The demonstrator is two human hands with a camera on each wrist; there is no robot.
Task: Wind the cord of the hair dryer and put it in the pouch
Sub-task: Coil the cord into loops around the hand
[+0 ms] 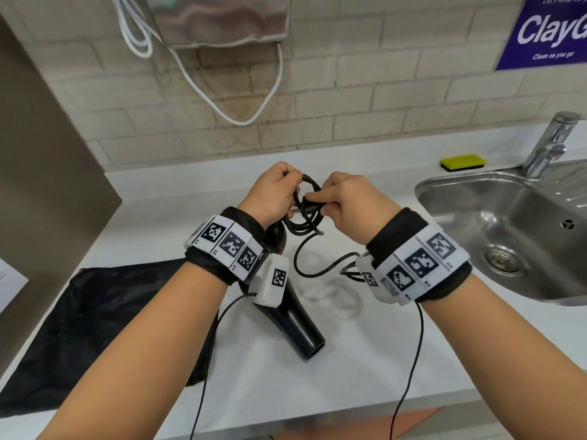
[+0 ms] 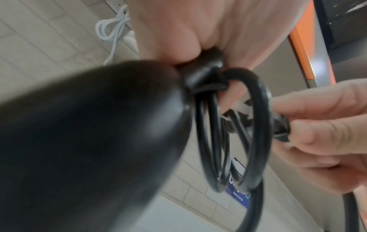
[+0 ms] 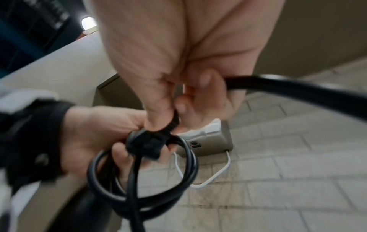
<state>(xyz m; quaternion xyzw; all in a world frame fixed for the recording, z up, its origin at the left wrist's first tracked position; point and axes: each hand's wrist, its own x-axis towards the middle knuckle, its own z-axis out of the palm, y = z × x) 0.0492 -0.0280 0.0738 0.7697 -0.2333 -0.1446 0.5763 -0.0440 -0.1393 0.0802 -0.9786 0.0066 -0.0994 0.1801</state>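
Both hands are raised over the white counter [image 1: 365, 360]. My left hand [image 1: 281, 193] grips several small loops of the black cord [image 1: 306, 222], with the black hair dryer [image 1: 298, 328] slanting down below that wrist, nozzle low near the counter. My right hand [image 1: 336, 201] pinches the cord's ribbed plug end [image 3: 147, 142] against the loops. A loose stretch of cord [image 1: 317, 269] sags under the right wrist. The left wrist view shows the dryer's handle [image 2: 89, 133] and the loops [image 2: 258, 125] close up. The flat black pouch [image 1: 111, 312] lies on the counter at the left.
A steel sink [image 1: 508, 223] with a tap [image 1: 552, 141] is set into the counter on the right, with a yellow-green sponge [image 1: 463, 161] behind it. A white cable [image 1: 254, 100] hangs from a dispenser on the tiled wall. A brown panel [image 1: 47, 154] stands at the left.
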